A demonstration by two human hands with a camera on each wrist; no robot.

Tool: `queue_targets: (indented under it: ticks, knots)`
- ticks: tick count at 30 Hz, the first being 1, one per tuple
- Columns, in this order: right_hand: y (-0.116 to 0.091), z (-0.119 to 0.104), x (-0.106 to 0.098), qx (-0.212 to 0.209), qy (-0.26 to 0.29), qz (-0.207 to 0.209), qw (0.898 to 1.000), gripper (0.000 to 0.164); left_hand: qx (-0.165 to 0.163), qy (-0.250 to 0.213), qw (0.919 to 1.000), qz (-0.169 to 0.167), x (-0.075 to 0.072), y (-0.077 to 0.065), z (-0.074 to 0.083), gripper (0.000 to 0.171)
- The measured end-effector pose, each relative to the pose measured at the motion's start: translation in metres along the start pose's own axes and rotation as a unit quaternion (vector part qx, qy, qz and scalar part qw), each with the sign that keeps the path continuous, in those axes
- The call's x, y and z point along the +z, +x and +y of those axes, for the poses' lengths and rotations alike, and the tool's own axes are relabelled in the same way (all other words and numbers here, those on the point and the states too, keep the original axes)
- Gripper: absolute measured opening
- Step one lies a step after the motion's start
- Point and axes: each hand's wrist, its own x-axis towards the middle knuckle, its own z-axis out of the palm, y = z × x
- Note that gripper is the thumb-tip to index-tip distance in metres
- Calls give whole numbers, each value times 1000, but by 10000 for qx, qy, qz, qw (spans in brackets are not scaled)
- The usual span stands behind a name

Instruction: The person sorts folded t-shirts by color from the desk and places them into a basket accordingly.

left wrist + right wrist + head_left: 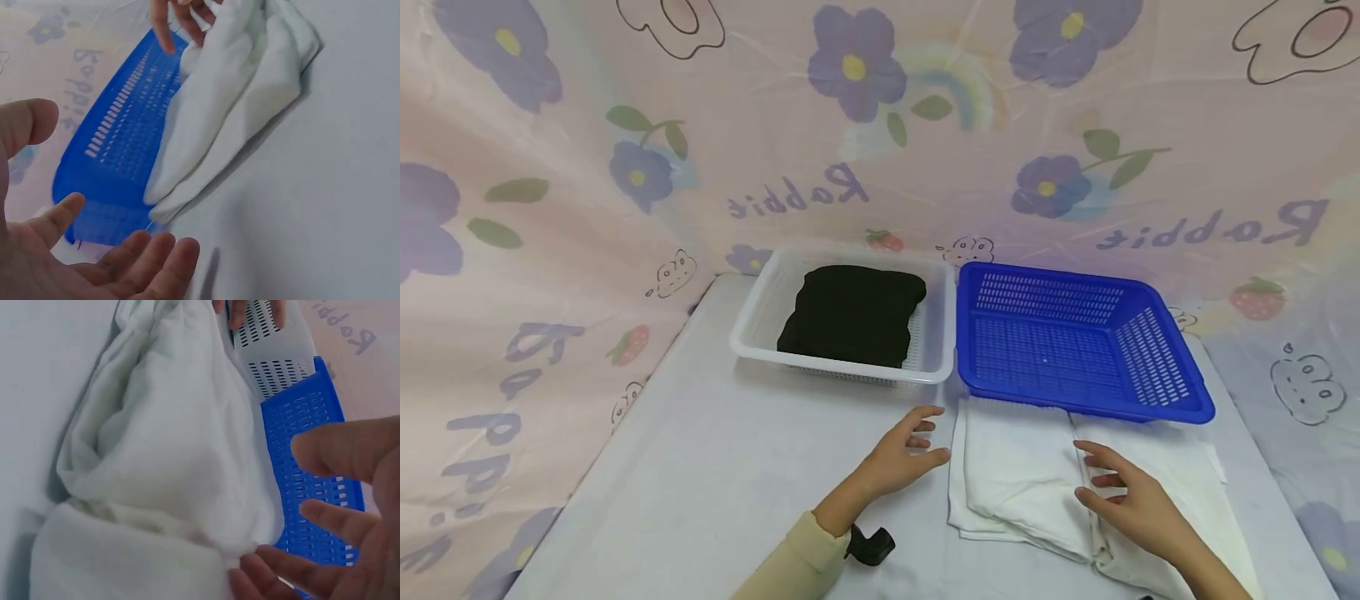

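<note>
The white cloth [1018, 467] lies folded in layers before the blue perforated basket [1045, 354]. The left hand [901, 458], fingers loosely spread, empty, is beside it; the right hand [1138, 504], likewise, is over it, contact unclear. Advised: square edges, smooth creases.

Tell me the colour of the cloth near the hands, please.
The cloth is white; it shows best in the head view.

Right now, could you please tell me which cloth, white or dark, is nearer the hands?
It is the white cloth, beside the left hand and below the right hand; the dark cloth lies farther away inside the white basket.
</note>
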Motion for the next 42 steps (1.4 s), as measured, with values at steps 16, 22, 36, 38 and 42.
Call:
queue_targets:
  ticks: [16, 22, 36, 38, 42]
  knots:
    - [9, 1, 13, 206, 20, -251, 9995, 76, -360, 236, 9989, -208, 52, 16, -5, 74]
    - [11, 5, 17, 127, 269, -305, 9991, 75, -386, 187, 9986, -316, 58, 17, -4, 77]
    - [16, 5, 20, 43, 215, -315, 9993, 74, -386, 228, 9989, -148, 71, 21, -4, 70]
    - [16, 6, 21, 33, 130, -273, 9995, 74, -410, 230, 9988, -146, 69, 21, -3, 69]
    - [19, 4, 26, -92, -42, -223, 9997, 74, -486, 310, 9982, -177, 65, 21, -2, 70]
